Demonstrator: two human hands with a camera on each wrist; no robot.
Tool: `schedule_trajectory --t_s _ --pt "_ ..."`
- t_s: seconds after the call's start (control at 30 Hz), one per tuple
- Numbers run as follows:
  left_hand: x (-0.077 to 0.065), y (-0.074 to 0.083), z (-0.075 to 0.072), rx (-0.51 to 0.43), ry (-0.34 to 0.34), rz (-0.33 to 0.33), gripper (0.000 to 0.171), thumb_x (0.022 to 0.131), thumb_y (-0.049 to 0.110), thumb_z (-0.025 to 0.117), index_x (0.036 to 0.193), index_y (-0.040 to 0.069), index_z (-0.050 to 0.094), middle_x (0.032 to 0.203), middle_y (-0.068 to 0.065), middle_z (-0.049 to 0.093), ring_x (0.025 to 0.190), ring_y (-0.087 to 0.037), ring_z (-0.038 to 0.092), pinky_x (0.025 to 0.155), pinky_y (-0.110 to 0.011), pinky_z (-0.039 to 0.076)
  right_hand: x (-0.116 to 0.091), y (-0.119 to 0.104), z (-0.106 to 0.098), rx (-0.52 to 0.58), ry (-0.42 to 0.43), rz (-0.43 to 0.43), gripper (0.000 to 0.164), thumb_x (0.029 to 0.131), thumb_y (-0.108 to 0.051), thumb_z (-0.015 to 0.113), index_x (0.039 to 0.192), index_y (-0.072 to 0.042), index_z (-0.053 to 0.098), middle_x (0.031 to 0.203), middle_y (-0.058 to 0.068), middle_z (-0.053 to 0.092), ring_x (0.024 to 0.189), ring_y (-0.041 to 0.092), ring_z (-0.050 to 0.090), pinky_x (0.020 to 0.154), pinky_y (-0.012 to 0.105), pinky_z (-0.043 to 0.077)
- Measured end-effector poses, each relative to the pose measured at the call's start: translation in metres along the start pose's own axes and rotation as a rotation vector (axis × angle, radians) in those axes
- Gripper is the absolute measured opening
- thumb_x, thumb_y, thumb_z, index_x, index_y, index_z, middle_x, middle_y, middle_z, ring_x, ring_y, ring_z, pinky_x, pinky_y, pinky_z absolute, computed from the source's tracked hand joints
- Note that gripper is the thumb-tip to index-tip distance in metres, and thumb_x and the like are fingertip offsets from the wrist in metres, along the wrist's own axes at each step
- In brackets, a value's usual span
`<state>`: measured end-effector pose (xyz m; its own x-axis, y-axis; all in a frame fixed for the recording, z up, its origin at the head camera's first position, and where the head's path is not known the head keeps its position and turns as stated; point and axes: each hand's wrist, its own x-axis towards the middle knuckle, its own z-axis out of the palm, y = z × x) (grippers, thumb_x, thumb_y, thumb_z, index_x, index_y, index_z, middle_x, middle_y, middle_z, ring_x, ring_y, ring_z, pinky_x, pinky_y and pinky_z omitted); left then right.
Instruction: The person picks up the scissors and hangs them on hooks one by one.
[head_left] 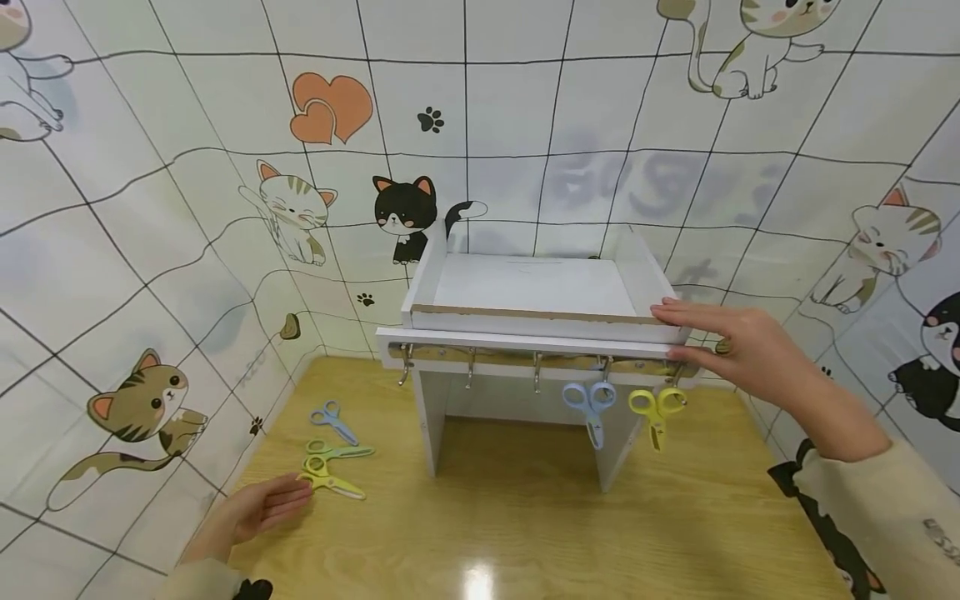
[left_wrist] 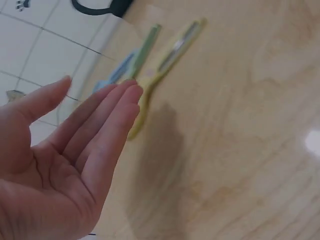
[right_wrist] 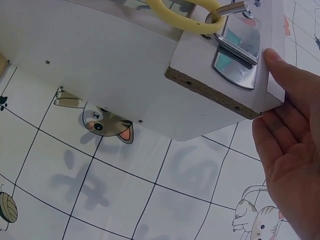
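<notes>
My right hand (head_left: 757,358) grips the right end of a white shelf (head_left: 525,287), its thumb and fingers around the corner in the right wrist view. Nearest that hand, yellow scissors (head_left: 657,432) hang from the end hook. Blue scissors (head_left: 596,433) hang one hook to the left. Low over the table on the left, my left hand (head_left: 258,510) holds nothing; its fingers are straight and together, palm turned inward. Its fingertips are right at the handles of another pair of yellow scissors (head_left: 343,487). Green scissors (head_left: 348,452) and blue scissors (head_left: 343,428) lie just beyond.
Three bare metal hooks (head_left: 471,367) line the left part of the shelf's front rail. The shelf stands on two side panels (head_left: 431,425) on a wooden table (head_left: 510,533). Cloth with a cat print (head_left: 510,108) surrounds the table at the back and sides.
</notes>
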<state>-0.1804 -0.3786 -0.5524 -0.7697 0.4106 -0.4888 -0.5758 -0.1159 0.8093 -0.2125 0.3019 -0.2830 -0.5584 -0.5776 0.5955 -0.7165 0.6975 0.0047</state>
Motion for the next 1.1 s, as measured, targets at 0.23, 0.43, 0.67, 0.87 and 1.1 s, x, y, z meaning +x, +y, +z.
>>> schedule_trajectory --t_s 0.23,0.43,0.67,0.87,1.1 --pt "0.016 -0.019 0.009 0.093 0.226 -0.050 0.028 0.102 0.012 0.054 0.117 -0.006 0.068 0.100 -0.013 0.077 0.094 -0.020 0.076 0.085 -0.029 0.061 -0.001 0.003 0.000 0.004 0.009 -0.005 0.064 0.067 -0.013 0.088 0.128 -0.019 0.070 0.124 0.008 0.072 0.124 -0.025 0.035 0.077 0.004 0.042" --pt "0.033 -0.021 0.020 0.308 0.475 -0.126 0.043 0.099 0.035 0.060 0.097 -0.006 0.073 0.075 -0.004 0.076 0.067 -0.010 0.074 0.062 -0.022 0.060 -0.003 0.002 0.004 0.034 0.008 0.013 0.063 0.068 -0.013 0.088 0.128 -0.019 0.069 0.124 0.008 0.072 0.127 -0.023 0.035 0.097 -0.006 0.028" --pt "0.045 -0.004 0.050 0.903 0.646 -0.124 0.063 0.096 0.060 0.053 0.055 0.013 0.062 0.056 -0.004 0.066 0.050 -0.012 0.064 0.051 -0.026 0.053 -0.005 -0.001 0.003 0.029 0.014 0.029 0.062 0.070 -0.013 0.087 0.129 -0.019 0.069 0.125 0.007 0.071 0.126 -0.021 0.035 0.095 -0.005 0.030" --pt "0.044 -0.003 0.058 0.880 0.647 -0.155 0.050 0.094 0.046 0.064 0.058 0.011 0.064 0.057 -0.003 0.065 0.051 -0.012 0.061 0.052 -0.025 0.052 -0.004 -0.001 0.002 0.019 0.001 0.025 0.063 0.069 -0.011 0.087 0.129 -0.018 0.069 0.126 0.007 0.071 0.126 -0.019 0.037 0.090 -0.002 0.035" --pt "0.048 -0.017 0.060 0.670 0.629 -0.120 0.026 0.087 0.020 0.071 0.078 -0.005 0.068 0.064 -0.009 0.069 0.055 -0.014 0.067 0.057 -0.029 0.059 -0.001 -0.001 -0.002 -0.001 -0.019 0.030 0.062 0.070 -0.010 0.087 0.130 -0.016 0.068 0.127 0.010 0.070 0.097 0.020 0.072 0.066 0.012 0.038"
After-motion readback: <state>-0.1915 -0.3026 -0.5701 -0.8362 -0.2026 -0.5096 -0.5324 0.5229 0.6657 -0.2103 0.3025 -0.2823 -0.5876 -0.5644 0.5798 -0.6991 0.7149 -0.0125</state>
